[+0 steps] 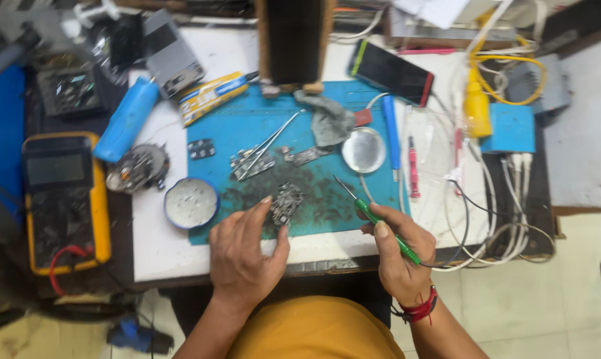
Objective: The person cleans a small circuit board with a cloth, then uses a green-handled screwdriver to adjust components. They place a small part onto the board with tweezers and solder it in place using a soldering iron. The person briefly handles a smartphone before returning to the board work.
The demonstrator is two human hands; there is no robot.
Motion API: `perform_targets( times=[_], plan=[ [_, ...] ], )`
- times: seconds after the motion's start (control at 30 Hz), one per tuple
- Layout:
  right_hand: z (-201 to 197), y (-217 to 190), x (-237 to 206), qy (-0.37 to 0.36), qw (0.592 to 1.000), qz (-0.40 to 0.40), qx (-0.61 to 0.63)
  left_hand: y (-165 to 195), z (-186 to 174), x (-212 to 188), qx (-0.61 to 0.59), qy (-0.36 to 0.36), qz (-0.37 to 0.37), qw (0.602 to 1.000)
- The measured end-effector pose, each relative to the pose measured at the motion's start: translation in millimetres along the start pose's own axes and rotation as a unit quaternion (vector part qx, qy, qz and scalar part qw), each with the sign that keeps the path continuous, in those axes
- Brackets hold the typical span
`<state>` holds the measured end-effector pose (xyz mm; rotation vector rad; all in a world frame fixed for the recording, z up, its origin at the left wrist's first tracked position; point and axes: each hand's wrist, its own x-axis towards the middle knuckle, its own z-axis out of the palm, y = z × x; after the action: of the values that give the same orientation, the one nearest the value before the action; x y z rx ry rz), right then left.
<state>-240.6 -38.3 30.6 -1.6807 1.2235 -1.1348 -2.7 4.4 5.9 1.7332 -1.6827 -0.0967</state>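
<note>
My left hand [244,256] rests at the near edge of the blue work mat [247,129], its fingertips touching a small dark circuit board [286,203] that lies on the mat. My right hand [399,251] grips a green-handled soldering iron [373,216], its thin metal tip pointing up and left, apart from the board. A cable runs from the iron's handle off to the right.
Tweezers [268,143] lie on more small boards in the middle of the mat. A round tin [191,203], a round metal lid [363,150], a grey cloth [330,119], a yellow multimeter [64,199], a phone [391,72] and tangled white cables [506,219] surround the mat.
</note>
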Motion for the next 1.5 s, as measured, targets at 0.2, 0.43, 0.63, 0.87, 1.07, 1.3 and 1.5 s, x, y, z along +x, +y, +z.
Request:
perform_targets(
  times=[0.2,0.43,0.63,0.87,1.07,1.3,1.5],
  plan=[
    [28.9,28.0,-23.0,0.001,0.998,0.017,0.066,0.6,2.8,-1.6,-0.038,0.003,0.004,0.999],
    [38.7,35.1,-22.6,-0.008,1.0,0.012,-0.021,1.1,2.4,0.0,-0.038,-0.004,0.003,0.999],
    [40.7,30.5,-14.4,-0.013,0.997,-0.055,-0.059,2.4,1.1,0.9,-0.038,-0.027,-0.007,0.999],
    [41.6,28.8,-10.5,-0.02,0.994,-0.075,-0.07,1.7,1.1,1.8,-0.042,-0.028,-0.002,0.999],
    [41.8,27.9,-9.0,-0.024,0.994,-0.084,-0.07,1.8,1.1,1.8,-0.041,-0.028,0.0,0.999],
    [41.4,27.5,-8.0,-0.028,0.992,-0.101,-0.071,1.7,0.8,1.4,-0.043,-0.03,0.002,0.999],
    [41.5,26.5,-8.0,-0.028,0.993,-0.091,-0.064,1.8,1.2,1.7,-0.044,-0.03,0.001,0.999]
  ],
)
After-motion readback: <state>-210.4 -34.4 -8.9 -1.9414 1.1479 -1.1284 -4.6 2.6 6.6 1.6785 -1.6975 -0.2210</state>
